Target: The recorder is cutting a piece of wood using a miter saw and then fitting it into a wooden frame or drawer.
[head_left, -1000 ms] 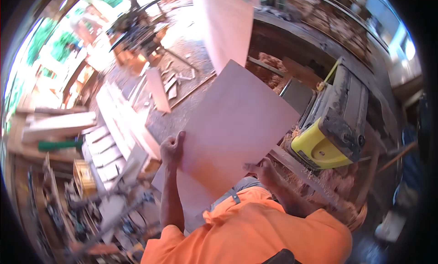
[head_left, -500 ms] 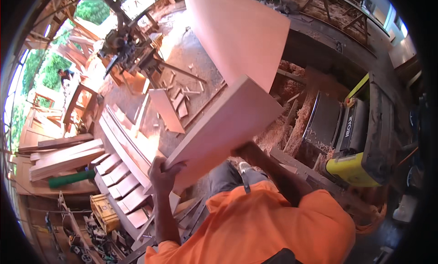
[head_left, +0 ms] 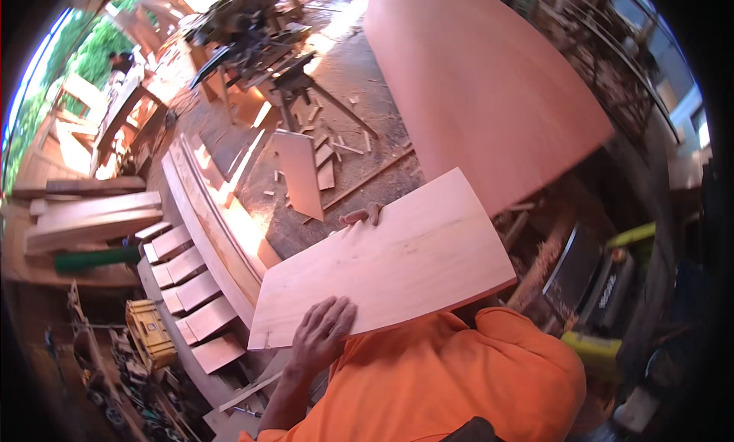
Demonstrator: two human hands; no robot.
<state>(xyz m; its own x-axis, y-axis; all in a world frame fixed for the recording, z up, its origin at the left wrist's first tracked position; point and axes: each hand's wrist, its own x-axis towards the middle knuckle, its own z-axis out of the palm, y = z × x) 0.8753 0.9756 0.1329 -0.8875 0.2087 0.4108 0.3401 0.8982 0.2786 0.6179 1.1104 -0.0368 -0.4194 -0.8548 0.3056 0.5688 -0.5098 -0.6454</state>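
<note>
A thick pale wooden board (head_left: 386,262) lies tilted in front of my chest, its broad face toward me. My right hand (head_left: 363,214) is closed over its far edge; only the fingertips show there, and the rest of that hand and its forearm are hidden beneath the board. My left hand (head_left: 325,333) rests on the board's face by the near left edge, fingers stretched and lying flat on the wood. Its thumb is out of sight.
A large pinkish wooden panel (head_left: 489,82) rises beyond the board. Several short wood blocks (head_left: 208,317) lie in a row at left, beside long planks (head_left: 206,212). A yellow case (head_left: 151,333) sits lower left. At right stands a black and yellow-green machine (head_left: 604,289) among shavings.
The board has turned from edge-up to face-up toward me. My left hand has left its end grip and lies on the face. The right fingers now show over the far edge. The view has shifted.
</note>
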